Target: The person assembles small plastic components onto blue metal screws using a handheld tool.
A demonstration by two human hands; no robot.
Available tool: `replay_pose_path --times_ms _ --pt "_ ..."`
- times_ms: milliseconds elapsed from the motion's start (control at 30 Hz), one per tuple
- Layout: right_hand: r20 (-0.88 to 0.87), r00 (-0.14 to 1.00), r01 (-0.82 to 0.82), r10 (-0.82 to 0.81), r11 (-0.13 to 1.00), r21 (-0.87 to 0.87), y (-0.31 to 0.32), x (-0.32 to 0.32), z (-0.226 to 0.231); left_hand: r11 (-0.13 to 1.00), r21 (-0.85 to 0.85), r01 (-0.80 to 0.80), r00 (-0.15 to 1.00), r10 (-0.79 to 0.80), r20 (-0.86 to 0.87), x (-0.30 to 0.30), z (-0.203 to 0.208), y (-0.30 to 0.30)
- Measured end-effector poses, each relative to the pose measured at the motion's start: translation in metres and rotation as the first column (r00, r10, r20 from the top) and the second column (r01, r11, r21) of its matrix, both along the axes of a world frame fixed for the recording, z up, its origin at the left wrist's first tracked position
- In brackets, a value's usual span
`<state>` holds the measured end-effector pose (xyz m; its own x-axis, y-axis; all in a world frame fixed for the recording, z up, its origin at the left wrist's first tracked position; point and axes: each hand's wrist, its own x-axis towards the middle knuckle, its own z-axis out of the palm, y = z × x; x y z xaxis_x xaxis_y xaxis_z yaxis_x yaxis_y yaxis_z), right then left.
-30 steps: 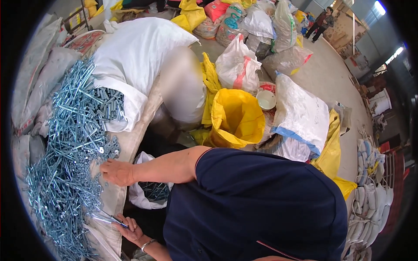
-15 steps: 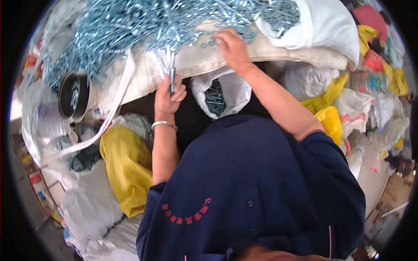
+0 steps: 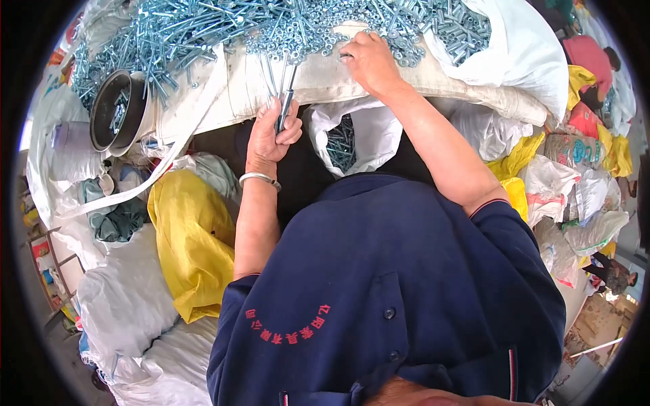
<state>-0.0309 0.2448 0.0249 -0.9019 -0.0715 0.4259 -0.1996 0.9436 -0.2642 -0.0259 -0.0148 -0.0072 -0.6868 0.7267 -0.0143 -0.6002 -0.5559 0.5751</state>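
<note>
My left hand [image 3: 274, 135] is closed around several long metal bolts [image 3: 276, 74], heads pointing away from me, one of them with a dark sleeve [image 3: 286, 110] along its lower part. To its right, my right hand [image 3: 376, 64] reaches over the edge of the pale cloth. Its fingertips are pressed together near a heap of small nuts [image 3: 298, 42]; a small dark bit shows at the tips, too small to name. Beyond both hands spreads a big pile of loose bolts [image 3: 183, 34].
Metal sleeves [image 3: 467, 34] fill a white sack [image 3: 521, 54] at the far right. An open white bag [image 3: 379, 135] with dark metal pieces stands below my hands. A dark round pot [image 3: 101, 128] sits at left, a yellow sack [image 3: 189, 250] nearer. Other people are at the far right edge.
The view has shifted slightly. My right hand's fingers, spread over the nuts before, are now drawn together at the cloth's edge. My left hand still holds the bolts.
</note>
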Motion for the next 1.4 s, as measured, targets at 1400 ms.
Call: replay_pose_path --times_ms 1400 --pt "0.145 0.982 -0.092 0.123 0.974 -0.205 -0.022 -0.024 0.01 1.0 -0.012 -0.015 1.0 0.016 0.013 0.001 0.003 0.004"
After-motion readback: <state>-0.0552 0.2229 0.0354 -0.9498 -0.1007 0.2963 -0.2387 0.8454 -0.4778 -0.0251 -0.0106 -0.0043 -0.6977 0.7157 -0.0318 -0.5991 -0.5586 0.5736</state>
